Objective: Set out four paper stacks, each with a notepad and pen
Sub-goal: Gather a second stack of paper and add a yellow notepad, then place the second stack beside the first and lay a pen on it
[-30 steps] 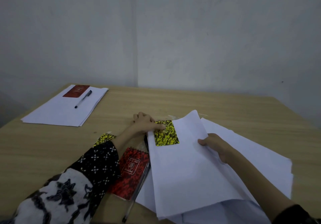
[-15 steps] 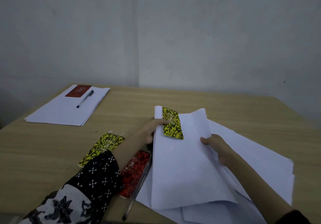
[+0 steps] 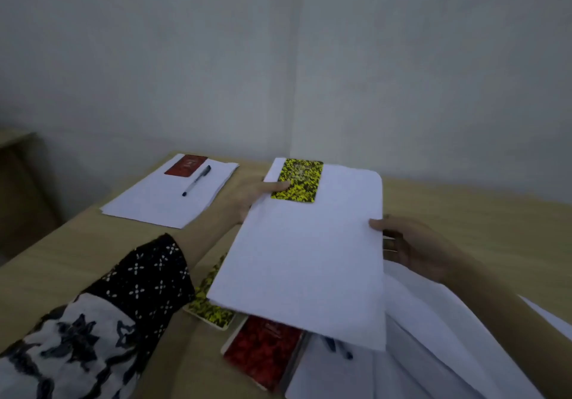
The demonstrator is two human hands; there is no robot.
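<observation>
I hold a white paper stack (image 3: 306, 253) lifted above the wooden table (image 3: 77, 259). A yellow-black notepad (image 3: 297, 180) lies on its far end, pinned by the thumb of my left hand (image 3: 253, 196), which grips the stack's far left edge. My right hand (image 3: 411, 245) grips the stack's right edge. At the far left lies another paper stack (image 3: 167, 200) carrying a red notepad (image 3: 185, 165) and a pen (image 3: 196, 180). Under the lifted stack lie a second yellow notepad (image 3: 210, 309), a red notepad (image 3: 263, 352) and a partly hidden pen (image 3: 339, 347).
Loose white sheets (image 3: 433, 352) spread over the near right of the table. A grey wall (image 3: 278, 58) rises behind the table's far edge. A wooden piece of furniture (image 3: 18, 182) stands at the far left.
Both hands have raised the paper stack with the yellow notepad off the table and carried it forward and up. The notepads and pen beneath it have come into view.
</observation>
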